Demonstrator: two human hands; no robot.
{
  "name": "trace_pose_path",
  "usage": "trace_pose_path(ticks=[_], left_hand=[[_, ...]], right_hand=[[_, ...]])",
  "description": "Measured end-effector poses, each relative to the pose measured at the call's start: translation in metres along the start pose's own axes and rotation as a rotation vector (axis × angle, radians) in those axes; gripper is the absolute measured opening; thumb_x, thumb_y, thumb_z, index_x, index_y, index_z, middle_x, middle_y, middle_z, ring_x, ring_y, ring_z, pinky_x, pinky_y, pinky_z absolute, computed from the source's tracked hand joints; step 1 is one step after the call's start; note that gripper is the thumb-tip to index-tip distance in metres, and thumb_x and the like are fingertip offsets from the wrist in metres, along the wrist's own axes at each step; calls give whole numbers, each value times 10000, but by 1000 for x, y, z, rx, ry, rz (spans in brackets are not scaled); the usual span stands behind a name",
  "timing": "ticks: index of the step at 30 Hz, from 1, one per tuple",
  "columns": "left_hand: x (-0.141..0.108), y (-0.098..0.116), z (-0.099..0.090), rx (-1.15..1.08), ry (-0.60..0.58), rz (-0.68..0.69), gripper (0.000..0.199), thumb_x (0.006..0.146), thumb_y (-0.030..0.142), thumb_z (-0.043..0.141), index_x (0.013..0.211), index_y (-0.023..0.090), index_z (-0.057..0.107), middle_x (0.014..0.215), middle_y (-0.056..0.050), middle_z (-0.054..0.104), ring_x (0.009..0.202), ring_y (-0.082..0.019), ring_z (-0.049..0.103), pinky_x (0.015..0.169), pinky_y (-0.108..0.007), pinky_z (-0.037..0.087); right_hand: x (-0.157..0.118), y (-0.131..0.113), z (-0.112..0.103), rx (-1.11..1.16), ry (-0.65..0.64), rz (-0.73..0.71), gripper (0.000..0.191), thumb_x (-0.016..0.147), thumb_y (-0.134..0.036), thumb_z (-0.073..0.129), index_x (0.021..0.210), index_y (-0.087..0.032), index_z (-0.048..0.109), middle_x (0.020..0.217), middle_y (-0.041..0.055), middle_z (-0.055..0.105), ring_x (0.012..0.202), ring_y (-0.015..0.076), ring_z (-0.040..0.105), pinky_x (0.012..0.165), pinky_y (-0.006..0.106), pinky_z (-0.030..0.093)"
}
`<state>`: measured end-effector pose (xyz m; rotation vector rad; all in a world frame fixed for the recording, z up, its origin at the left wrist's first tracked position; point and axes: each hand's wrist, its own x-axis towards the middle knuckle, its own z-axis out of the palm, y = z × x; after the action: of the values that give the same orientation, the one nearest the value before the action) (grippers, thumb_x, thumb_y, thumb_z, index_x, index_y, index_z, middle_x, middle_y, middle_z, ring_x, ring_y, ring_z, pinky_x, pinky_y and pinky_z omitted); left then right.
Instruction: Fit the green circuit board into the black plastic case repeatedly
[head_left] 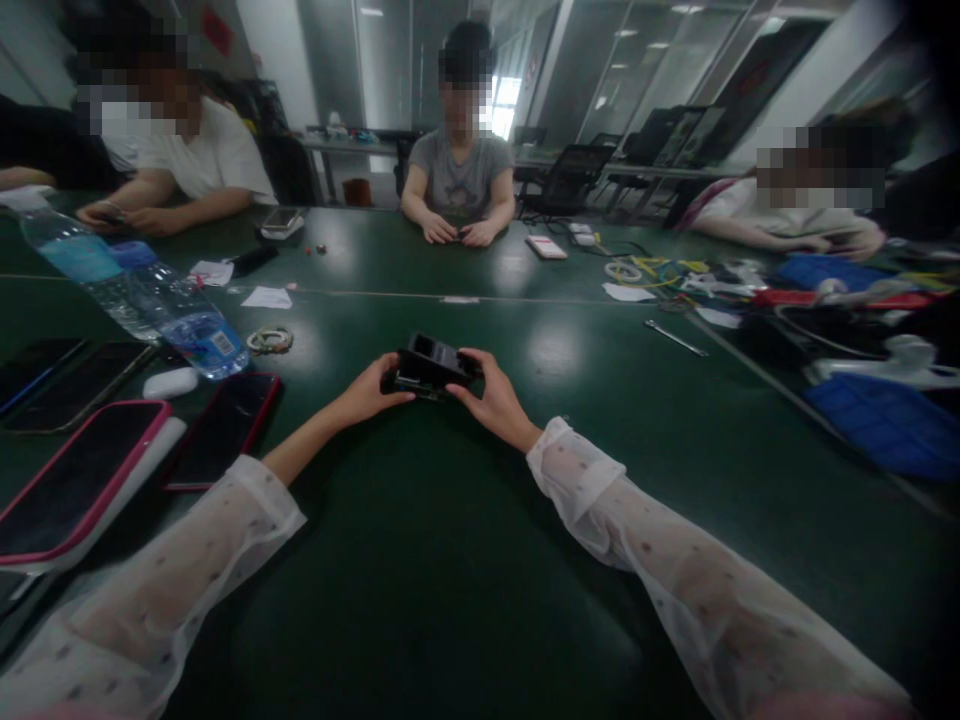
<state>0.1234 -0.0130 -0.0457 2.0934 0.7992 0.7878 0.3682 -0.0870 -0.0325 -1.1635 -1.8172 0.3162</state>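
Observation:
Between both hands is a small black box-shaped device [433,362], a little above or on the green table; I cannot tell which. Its upper part looks tilted over a lower part, with a dark rectangular opening on top. My left hand [375,390] grips its left end, thumb along the front lower edge and fingers behind. At the right end, my right hand [491,395] holds it with the thumb in front and fingers over the upper corner. What the device is does not show clearly.
On the left lie several phones, a pink-cased phone [82,480], a white earbud case [171,383] and water bottles [199,330]. To the right are a wrench [675,338], cables and blue baskets [885,420]. Three people sit around the green table [420,560].

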Motion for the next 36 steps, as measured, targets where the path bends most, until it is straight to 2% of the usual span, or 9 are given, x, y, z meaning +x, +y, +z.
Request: trace_pose_path(ticks=[4, 7, 10, 14, 25, 30, 36], left_hand=[[-1, 6, -2, -1, -15, -17, 689, 763, 352, 697, 1361, 223, 381, 1364, -117, 470, 1224, -262, 490, 1033, -459, 385], [-2, 8, -3, 10, -29, -46, 700, 768, 358, 690, 1378, 240, 369, 1373, -104, 465, 1239, -264, 477, 1047, -466, 369], [-2, 7, -4, 11, -40, -55, 701, 769, 350, 682, 1384, 253, 360, 1369, -97, 469, 1243, -276, 472, 1045, -487, 366], [-2, 7, -5, 13, -44, -57, 697, 766, 339, 677, 1382, 248, 361, 1358, -99, 476, 1235, -283, 478, 1039, -497, 368], [-2, 9, -3, 2, -37, -55, 684, 775, 356, 673, 1375, 237, 366, 1377, -105, 468, 1246, -266, 475, 1041, -459, 372], [-3, 12, -4, 13, -52, -74, 700, 778, 349, 668, 1389, 237, 346, 1381, -110, 469, 1251, -273, 472, 1039, -470, 369], [-3, 18, -5, 19, -63, -86, 695, 781, 344, 659, 1390, 233, 344, 1385, -104, 465, 1261, -268, 461, 1045, -460, 366]], right_hand=[[1, 8, -1, 8, 261, 87, 535, 832, -386, 612, 1287, -223, 383, 1250, 120, 500, 1136, 252, 534, 966, 442, 474], [3, 22, 0, -21, 348, 184, 525, 819, -347, 622, 1258, -171, 395, 1198, 138, 521, 1084, 251, 555, 956, 442, 472], [4, 36, 2, -38, 328, 276, 506, 782, -271, 647, 1215, -138, 419, 1148, 149, 543, 1044, 256, 571, 934, 446, 477], [3, 44, 3, -83, 292, 300, 498, 754, -224, 657, 1193, -153, 433, 1144, 140, 546, 1064, 265, 561, 941, 462, 467], [2, 43, 4, -275, 218, 269, 509, 743, -183, 648, 1210, -178, 447, 1171, 136, 519, 1116, 295, 505, 959, 516, 441], [2, 38, 2, -284, 194, 273, 579, 751, -209, 658, 1272, -180, 407, 1223, 144, 482, 1157, 298, 471, 982, 508, 427], [2, 38, 2, -278, 189, 292, 571, 756, -202, 655, 1273, -166, 415, 1227, 149, 482, 1164, 295, 469, 998, 501, 420]])
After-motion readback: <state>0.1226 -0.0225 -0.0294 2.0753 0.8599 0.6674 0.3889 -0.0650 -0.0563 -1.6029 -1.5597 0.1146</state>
